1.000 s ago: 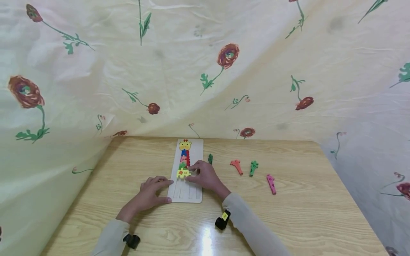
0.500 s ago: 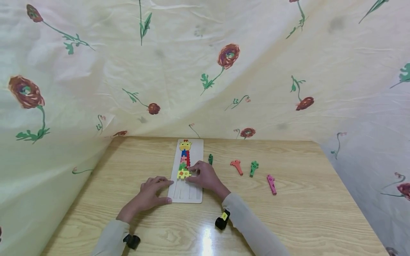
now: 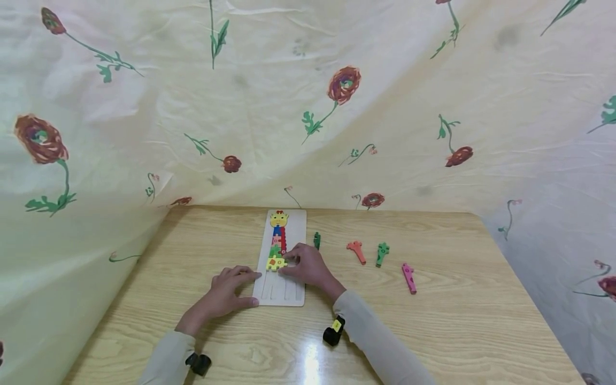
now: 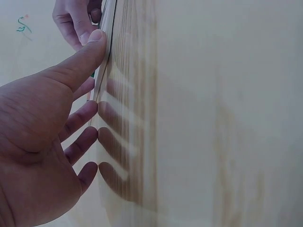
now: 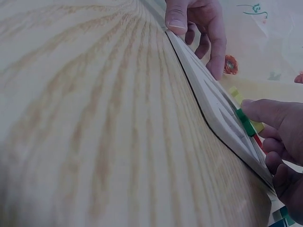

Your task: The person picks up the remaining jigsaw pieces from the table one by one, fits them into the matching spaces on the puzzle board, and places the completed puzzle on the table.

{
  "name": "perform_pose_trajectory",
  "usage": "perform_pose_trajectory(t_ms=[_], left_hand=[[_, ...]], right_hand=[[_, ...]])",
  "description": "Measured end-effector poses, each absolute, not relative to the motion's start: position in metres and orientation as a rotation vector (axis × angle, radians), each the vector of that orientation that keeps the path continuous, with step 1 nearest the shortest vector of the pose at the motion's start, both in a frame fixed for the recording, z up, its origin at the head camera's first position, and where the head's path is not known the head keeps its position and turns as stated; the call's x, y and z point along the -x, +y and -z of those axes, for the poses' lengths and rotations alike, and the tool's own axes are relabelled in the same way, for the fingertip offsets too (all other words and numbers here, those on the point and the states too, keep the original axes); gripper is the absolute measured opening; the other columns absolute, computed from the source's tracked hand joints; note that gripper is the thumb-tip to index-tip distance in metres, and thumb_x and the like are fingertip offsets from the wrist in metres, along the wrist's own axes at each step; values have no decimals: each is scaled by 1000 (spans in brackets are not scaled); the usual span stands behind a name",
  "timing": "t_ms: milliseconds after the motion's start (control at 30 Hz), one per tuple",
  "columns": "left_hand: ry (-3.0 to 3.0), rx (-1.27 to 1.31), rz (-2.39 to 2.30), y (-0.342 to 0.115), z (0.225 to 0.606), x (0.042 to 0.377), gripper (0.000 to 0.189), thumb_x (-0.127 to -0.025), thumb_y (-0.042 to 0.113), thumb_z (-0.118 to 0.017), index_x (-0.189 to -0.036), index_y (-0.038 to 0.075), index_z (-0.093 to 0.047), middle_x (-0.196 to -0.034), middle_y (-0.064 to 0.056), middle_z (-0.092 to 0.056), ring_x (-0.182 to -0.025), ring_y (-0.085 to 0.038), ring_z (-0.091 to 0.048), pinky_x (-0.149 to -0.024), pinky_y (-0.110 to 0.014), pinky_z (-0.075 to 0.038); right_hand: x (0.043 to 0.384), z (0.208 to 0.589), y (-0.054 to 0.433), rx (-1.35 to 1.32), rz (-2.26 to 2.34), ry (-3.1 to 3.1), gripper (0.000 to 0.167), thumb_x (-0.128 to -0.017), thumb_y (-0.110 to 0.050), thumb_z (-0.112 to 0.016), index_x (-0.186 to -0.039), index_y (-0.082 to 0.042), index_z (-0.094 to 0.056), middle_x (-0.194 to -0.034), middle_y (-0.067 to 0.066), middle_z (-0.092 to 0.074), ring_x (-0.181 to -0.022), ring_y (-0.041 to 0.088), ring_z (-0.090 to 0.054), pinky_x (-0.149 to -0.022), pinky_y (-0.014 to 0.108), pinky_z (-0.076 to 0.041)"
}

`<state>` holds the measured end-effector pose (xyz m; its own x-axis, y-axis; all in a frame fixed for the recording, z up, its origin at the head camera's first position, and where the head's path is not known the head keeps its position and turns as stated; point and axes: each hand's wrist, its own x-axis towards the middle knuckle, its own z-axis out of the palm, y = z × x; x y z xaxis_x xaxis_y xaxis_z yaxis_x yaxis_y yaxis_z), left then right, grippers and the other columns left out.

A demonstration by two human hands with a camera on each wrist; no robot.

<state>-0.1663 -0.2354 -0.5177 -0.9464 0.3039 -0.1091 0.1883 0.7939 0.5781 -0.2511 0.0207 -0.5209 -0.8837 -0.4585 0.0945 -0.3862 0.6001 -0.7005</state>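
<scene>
A white puzzle board (image 3: 297,230) lies lengthwise on the table, with a yellow giraffe head (image 3: 278,219) at its far end. Below the head run blue, pink, red and green pieces down the neck. A yellow puzzle piece (image 3: 275,263) with an orange diamond sits under them, and my right hand (image 3: 310,266) pinches its right side between thumb and forefinger. Slots show in the near part of the board. My left hand (image 3: 228,291) has its fingers spread, with thumb and fingertips touching the board's left edge. In the right wrist view, the right thumb (image 5: 265,111) presses against a green-sided piece (image 5: 245,123).
Right of the board lie a dark green piece (image 3: 316,240), partly behind the right hand, an orange piece (image 3: 356,251), a green piece (image 3: 382,254) and a pink piece (image 3: 409,278). A flowered cloth (image 3: 269,107) hangs around the wooden table (image 3: 457,299).
</scene>
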Motion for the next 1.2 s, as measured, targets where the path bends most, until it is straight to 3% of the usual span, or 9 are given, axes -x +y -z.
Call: perform_pose_trajectory(t_ms=[700, 1200], left_hand=[[2792, -381, -867, -235, 518, 167, 63, -85, 44, -82, -142, 28, -62, -143, 0, -54, -131, -29, -41, -103, -57, -26], [2792, -378, -867, -234, 516, 166, 63, -85, 44, -82, -142, 27, -62, -142, -1, -54, -129, -29, -41, -103, -58, -26]], right_hand=[[252, 522, 18, 684, 1147, 2735, 41, -82, -35, -88, -114, -10, -79, -101, -1, -69, -85, 13, -55, -76, 27, -49], [252, 516, 25, 693, 1234, 2697, 33, -85, -29, -86, -112, -13, -79, -98, -2, -65, -84, 13, -56, -73, 27, -49]])
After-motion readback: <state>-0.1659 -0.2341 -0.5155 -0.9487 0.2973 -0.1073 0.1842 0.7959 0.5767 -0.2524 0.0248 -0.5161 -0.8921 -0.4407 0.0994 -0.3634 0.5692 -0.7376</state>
